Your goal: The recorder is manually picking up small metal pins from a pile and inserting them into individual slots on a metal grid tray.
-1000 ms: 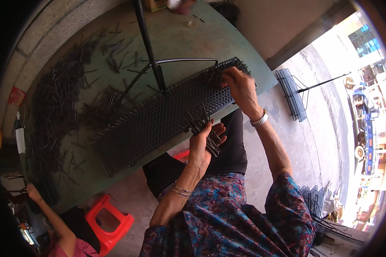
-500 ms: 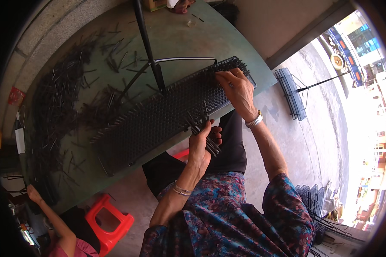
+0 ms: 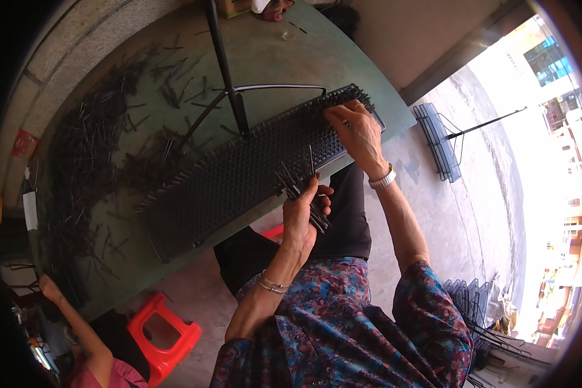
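A long black perforated panel [image 3: 239, 174] lies slanted across a green table [image 3: 317, 58]. My left hand [image 3: 302, 210] is closed around a bundle of thin black pins [image 3: 299, 184] at the panel's near edge. My right hand [image 3: 355, 129] rests on the panel's far right end, fingers pinched down on its surface; what is between the fingertips is too small to tell. A watch sits on my right wrist and bangles on my left.
Loose black pins [image 3: 90, 155] lie scattered over the table's left half. A black metal stand [image 3: 229, 84] rises from the table. A red plastic stool [image 3: 161, 330] stands below, beside another person's arm [image 3: 68, 310]. More black panels [image 3: 440, 139] lie on the concrete floor.
My right hand has shifted slightly left along the panel's far end. My left hand keeps the pin bundle in nearly the same place.
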Demonstrator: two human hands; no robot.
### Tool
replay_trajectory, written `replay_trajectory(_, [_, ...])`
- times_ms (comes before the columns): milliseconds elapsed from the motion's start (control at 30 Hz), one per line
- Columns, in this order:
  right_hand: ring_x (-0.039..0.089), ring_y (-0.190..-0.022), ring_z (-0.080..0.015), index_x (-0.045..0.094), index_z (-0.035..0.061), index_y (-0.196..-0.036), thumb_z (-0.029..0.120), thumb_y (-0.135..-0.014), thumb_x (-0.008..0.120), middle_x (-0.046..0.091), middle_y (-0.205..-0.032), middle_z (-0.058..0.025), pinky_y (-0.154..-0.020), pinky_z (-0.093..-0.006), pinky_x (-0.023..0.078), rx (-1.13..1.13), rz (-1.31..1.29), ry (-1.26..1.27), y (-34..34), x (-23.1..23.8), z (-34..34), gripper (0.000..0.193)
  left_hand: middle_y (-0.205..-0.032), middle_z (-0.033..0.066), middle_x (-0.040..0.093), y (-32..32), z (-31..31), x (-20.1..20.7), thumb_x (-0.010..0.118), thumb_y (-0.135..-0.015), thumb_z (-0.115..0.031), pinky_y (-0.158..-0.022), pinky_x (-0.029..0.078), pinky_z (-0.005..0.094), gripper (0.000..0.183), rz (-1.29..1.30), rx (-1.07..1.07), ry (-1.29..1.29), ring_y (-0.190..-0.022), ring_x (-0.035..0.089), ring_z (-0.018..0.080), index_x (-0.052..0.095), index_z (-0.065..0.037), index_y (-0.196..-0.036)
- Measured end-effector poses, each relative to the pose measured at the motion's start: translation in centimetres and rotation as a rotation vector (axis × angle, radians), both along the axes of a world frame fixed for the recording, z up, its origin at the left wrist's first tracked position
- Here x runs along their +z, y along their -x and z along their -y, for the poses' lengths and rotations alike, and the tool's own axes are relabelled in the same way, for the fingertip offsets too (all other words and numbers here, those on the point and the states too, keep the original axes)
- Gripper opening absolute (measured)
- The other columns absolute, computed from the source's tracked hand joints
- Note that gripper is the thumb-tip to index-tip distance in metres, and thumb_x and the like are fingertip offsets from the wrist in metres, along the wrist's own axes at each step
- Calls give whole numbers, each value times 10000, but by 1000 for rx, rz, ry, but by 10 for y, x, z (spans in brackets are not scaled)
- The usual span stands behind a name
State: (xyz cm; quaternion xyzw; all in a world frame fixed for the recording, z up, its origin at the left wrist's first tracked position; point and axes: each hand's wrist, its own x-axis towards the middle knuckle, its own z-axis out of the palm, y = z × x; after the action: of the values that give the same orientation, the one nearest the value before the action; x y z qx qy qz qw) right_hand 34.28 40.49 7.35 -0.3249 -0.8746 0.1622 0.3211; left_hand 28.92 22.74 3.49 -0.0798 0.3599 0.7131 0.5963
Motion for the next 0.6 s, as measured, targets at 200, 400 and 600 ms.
replay_trajectory(200, [596,-817,-288,710,143,-935,180,-837,665,602,-856,-89,-700,-400,455,66,42,-146,-3,-1,7,114,-854,108,658,1,0,-2,633,-948,-203,-525,419,249,221,4,7,-11,-638,532,116,604,-67,-1120])
replay_trajectory(400, [612,-827,-261,725,136,-961,198,-862,668,616,-908,-68,-682,-370,472,8,88,-132,10,-2,-2,130,-871,112,667,1,-1,2,635,-947,-223,-516,437,239,238,-9,4,-15,-648,551,112,601,-53,-1111])
replay_trajectory(600, [611,-844,-271,727,123,-965,179,-866,664,616,-924,-69,-707,-373,481,-58,41,-149,11,-12,8,130,-876,114,665,3,2,7,652,-935,-211,-525,435,244,241,9,30,21,-664,553,125,612,-51,-1111])
